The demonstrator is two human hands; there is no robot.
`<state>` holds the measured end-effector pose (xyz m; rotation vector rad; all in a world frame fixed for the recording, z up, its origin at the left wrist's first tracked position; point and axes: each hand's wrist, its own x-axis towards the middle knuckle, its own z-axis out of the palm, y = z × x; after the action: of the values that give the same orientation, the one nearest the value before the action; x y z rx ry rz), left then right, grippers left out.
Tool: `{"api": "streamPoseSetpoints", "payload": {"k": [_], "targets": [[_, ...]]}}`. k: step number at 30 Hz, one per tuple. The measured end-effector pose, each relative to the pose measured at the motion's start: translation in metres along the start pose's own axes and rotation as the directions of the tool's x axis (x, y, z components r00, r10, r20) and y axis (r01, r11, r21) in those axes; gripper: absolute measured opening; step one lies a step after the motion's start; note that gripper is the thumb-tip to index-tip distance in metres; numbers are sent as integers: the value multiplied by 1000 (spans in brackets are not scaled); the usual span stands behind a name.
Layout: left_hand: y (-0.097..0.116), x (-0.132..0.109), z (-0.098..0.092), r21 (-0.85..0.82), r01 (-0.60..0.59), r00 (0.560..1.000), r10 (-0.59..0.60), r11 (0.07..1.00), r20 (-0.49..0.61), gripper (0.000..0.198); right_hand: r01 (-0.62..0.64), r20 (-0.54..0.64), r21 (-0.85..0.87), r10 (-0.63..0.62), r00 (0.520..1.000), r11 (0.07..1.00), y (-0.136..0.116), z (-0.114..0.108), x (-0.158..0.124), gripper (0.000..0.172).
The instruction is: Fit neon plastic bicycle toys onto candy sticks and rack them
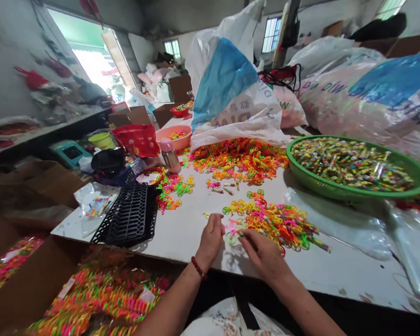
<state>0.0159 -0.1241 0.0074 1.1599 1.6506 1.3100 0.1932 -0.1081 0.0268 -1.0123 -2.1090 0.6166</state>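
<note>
Neon plastic toy (233, 227), pink, blurred: at white table's (182, 228) near edge, between the hands. Right hand (264, 254): thumb and forefinger pinched on it. Left hand (212, 237): fingers bent together beside it; grip cannot be told. Mixed neon pile (276, 221): just beyond, right. Black plastic trays (129, 214), stacked: left. Loose tubes (228, 190), few: farther, centre. Green basin (331, 188), filled with patterned tubes (350, 163): right. Neon heap (241, 161): far, centre, at mouth of white-and-blue printed sack (227, 84).

Single view from the wearer's head (fairly near), forward and down across the white table (185, 229)
</note>
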Motion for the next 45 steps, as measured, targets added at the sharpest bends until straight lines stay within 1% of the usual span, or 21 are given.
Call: {"api": "streamPoseSetpoints", "payload": {"k": [2,4,6,7,9,11,12,14,16,18,21,22,24,27,31,34,36,39,41,43,45], "targets": [[-1,14,-8,256,-160,986,168,953,-7,25,-68,-153,-100,52,987,993,19,-27,9,21],[-9,26,-19,525,-269,959,276,808,66,16,-140,-274,-247,69,959,959,43,-54,17,28],[-21,36,-33,703,-297,951,266,646,158,15,-161,-356,-439,-7,934,884,65,-72,21,38],[-27,40,-41,765,-281,956,237,579,172,18,-172,-385,-514,-46,922,840,74,-76,21,41],[-38,48,-59,860,-175,979,176,479,101,26,-159,-392,-593,-111,913,790,84,-74,18,42],[-42,60,-76,907,-16,984,167,422,-61,28,-75,-337,-575,-152,929,815,82,-60,15,39],[-41,68,-83,909,49,973,185,415,-137,29,-7,-282,-537,-171,944,844,76,-50,16,37],[-36,90,-94,892,95,947,236,443,-218,32,123,-140,-421,-199,970,899,58,-26,23,29],[-29,116,-99,847,78,935,256,525,-245,36,189,30,-307,-189,982,933,35,-1,42,23],[-23,143,-99,737,85,935,203,671,-292,37,185,199,-276,-132,971,943,16,22,72,20],[-21,173,-96,569,89,955,93,818,-282,26,133,358,-408,25,933,903,2,55,127,18],[-21,178,-94,533,79,962,76,843,-263,20,104,383,-469,95,919,877,3,64,144,17],[-24,182,-91,453,55,970,59,890,-234,11,49,370,-514,170,913,856,9,81,170,21],[-27,174,-86,267,43,968,27,963,-250,14,-7,351,-541,233,907,841,18,97,188,31],[-18,151,-90,-47,56,959,-67,997,-277,29,-21,346,-538,243,906,843,16,101,186,29],[-8,133,-99,-228,76,965,-129,971,-227,32,-18,319,-523,215,923,852,6,91,174,31],[-4,122,-103,-306,109,964,-175,946,-198,34,-29,271,-466,174,947,884,1,80,162,22],[-3,109,-104,-404,161,957,-242,901,-157,33,-70,166,-209,106,981,975,-4,62,139,14],[-3,102,-101,-469,183,956,-268,864,-122,30,-126,126,7,124,984,992,-5,52,123,12],[-3,93,-97,-522,201,957,-280,829,-76,25,-208,122,185,188,975,960,-5,46,108,17],[-4,84,-94,-583,230,958,-287,780,-7,23,-308,142,332,276,951,892,-5,45,96,26]]}}
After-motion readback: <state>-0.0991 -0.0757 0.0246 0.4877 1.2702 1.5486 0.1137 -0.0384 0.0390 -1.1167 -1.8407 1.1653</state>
